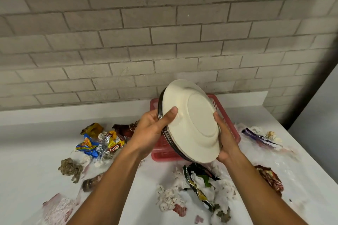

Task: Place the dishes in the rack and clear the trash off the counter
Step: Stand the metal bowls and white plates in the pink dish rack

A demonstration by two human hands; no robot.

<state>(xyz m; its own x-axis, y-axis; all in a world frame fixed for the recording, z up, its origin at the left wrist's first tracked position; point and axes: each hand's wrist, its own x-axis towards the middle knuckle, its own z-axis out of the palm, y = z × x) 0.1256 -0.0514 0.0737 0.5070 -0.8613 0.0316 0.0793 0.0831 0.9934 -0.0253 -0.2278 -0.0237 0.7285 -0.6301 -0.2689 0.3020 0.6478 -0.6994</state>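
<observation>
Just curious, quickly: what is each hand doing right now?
Left hand: grips the left edge of the stack of cream plates.
Right hand: grips the stack's right edge.

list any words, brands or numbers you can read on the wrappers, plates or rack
No text here is readable.
Blue and yellow wrapper: print too blurred to read.
Red and yellow wrapper: too blurred.
Purple wrapper: too blurred.
Black and green wrapper: too blurred.
Stack of plates and red rack: no marking visible.

Bright, even light; soft motion blur, wide-angle bending at the edges.
</observation>
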